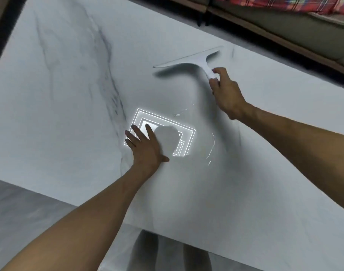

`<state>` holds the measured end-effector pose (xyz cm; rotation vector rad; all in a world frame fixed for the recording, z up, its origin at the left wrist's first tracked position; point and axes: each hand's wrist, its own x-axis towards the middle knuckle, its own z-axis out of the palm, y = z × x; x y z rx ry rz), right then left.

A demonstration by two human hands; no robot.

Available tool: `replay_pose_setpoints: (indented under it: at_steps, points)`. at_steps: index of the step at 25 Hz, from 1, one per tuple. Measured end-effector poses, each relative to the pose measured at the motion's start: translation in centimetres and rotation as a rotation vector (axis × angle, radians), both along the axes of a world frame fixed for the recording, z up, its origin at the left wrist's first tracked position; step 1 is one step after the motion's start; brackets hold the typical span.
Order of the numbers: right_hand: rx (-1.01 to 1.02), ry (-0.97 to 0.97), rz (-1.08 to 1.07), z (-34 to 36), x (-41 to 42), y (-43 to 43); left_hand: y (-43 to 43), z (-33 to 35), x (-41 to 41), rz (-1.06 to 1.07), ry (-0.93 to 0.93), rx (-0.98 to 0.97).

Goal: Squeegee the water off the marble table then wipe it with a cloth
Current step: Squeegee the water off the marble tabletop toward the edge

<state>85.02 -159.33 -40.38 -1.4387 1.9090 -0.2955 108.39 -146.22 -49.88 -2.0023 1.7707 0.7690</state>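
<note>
A white marble table (65, 98) with grey veins fills most of the view. My right hand (227, 92) grips the handle of a white squeegee (198, 60), whose long blade is raised a little above the far right part of the table and casts a shadow below it. My left hand (145, 145) rests flat on the tabletop near the middle, fingers straight and spread. Thin shiny lines of water (211, 151) lie on the marble between my hands. No cloth is in view.
A ceiling light's reflection (184, 133) glares on the marble beside my left hand. A sofa with a red plaid cover (296, 8) stands beyond the table's far edge. Grey floor (20, 208) shows at lower left, beside the table's near edge.
</note>
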Motion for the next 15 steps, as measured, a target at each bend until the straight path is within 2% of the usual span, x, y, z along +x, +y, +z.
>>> replay_pose_setpoints:
  at_steps: [2, 5, 12, 15]
  points:
    - [-0.017, 0.033, 0.076, -1.1, 1.9, -2.1, -0.1, 0.5, -0.1, -0.004, -0.001, 0.020]
    - [-0.014, 0.109, 0.204, -1.4, 0.7, 0.1, -0.6, 1.3, -0.7, -0.029, -0.029, 0.039]
    - [0.166, 0.249, 0.413, 2.4, -11.4, 15.8, -0.8, 2.8, -1.4, -0.026, -0.048, 0.051]
    - [0.246, 0.294, 0.451, 4.9, -15.4, 17.4, -1.0, 3.3, -1.6, -0.001, -0.001, -0.016]
